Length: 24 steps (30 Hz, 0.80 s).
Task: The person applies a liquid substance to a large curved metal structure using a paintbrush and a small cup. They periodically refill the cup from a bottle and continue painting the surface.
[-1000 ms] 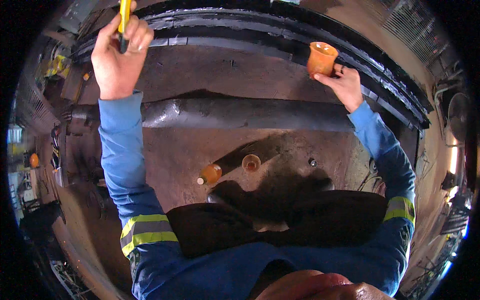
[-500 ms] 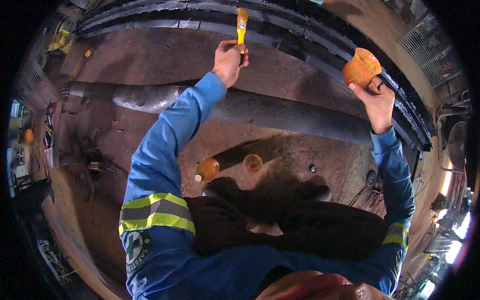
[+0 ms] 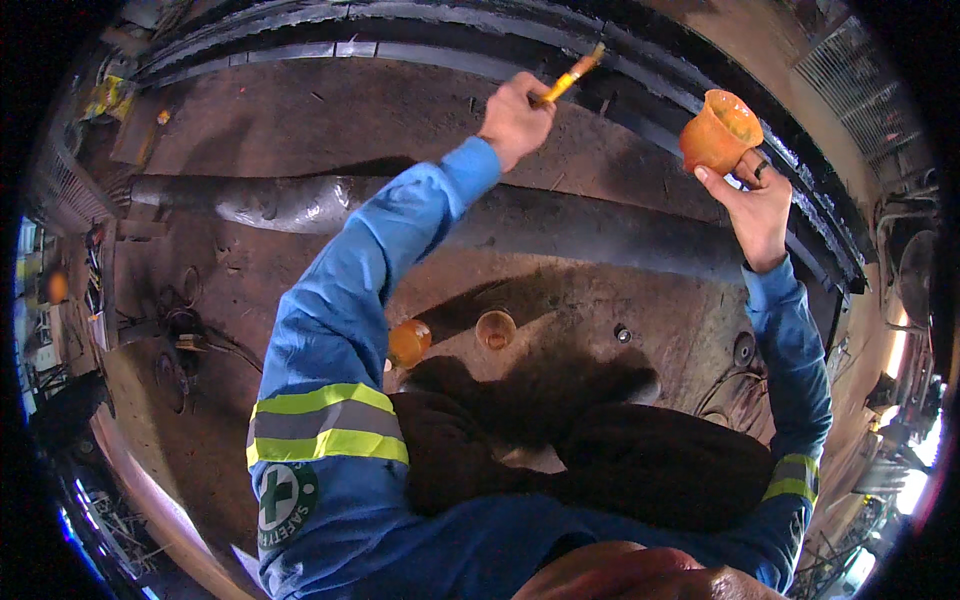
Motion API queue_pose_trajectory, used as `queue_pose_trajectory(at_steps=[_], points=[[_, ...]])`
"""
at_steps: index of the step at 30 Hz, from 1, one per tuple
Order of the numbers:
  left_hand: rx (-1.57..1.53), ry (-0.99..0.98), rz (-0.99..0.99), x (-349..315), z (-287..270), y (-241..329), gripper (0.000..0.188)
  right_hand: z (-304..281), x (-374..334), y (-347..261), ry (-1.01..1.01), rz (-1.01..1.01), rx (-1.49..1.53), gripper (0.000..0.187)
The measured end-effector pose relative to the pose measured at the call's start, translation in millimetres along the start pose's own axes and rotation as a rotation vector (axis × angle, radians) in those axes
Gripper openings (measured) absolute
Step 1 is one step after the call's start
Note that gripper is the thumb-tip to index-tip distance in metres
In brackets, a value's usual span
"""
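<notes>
A paintbrush [image 3: 565, 84] with a yellow handle is gripped in my left hand [image 3: 518, 118]. Its bristles point up and to the right, near the dark metal beam [image 3: 440, 62] that curves along the far side. My right hand [image 3: 752, 210] holds up an orange cup [image 3: 708, 142], its mouth tilted so the wet inside shows. Thumb and fingers clasp the cup at its lower end. The cup is close to the right stretch of the beam, and I cannot tell whether they touch.
A thick dark pipe [image 3: 560, 225] lies across the floor between me and the beam. By my knees are an orange bottle [image 3: 409, 343] and a clear cup [image 3: 495, 329]. Further right are a small metal piece [image 3: 622, 334] and cables [image 3: 730, 395]. Grating [image 3: 855, 80] stands far right.
My left hand has moved right with the paintbrush, which has swung from upright to slanting right. The cup in my right hand has hardly moved. The view has shifted slightly.
</notes>
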<state>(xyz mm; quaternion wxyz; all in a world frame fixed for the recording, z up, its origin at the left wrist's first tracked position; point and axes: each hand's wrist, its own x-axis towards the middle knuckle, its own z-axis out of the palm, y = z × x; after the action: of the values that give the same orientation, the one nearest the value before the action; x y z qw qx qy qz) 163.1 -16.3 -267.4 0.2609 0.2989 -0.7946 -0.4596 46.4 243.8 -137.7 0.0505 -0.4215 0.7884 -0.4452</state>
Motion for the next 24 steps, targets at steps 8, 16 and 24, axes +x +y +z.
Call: queue_pose_trajectory(at_steps=[8,16,24], points=[[0.113,0.247,-0.003,41.5,-77.2,-23.9,0.022,2.8,1.0,8.6,-0.027,0.019,0.026,0.029],[-0.389,0.47,-0.262,30.3,-49.4,-31.7,0.019,6.6,2.6,-0.5,-0.022,-0.017,0.023,0.028],[-0.597,-0.05,-0.465,-13.6,-15.9,28.4,0.016,7.2,0.1,-1.9,-0.011,-0.009,-0.03,0.029]])
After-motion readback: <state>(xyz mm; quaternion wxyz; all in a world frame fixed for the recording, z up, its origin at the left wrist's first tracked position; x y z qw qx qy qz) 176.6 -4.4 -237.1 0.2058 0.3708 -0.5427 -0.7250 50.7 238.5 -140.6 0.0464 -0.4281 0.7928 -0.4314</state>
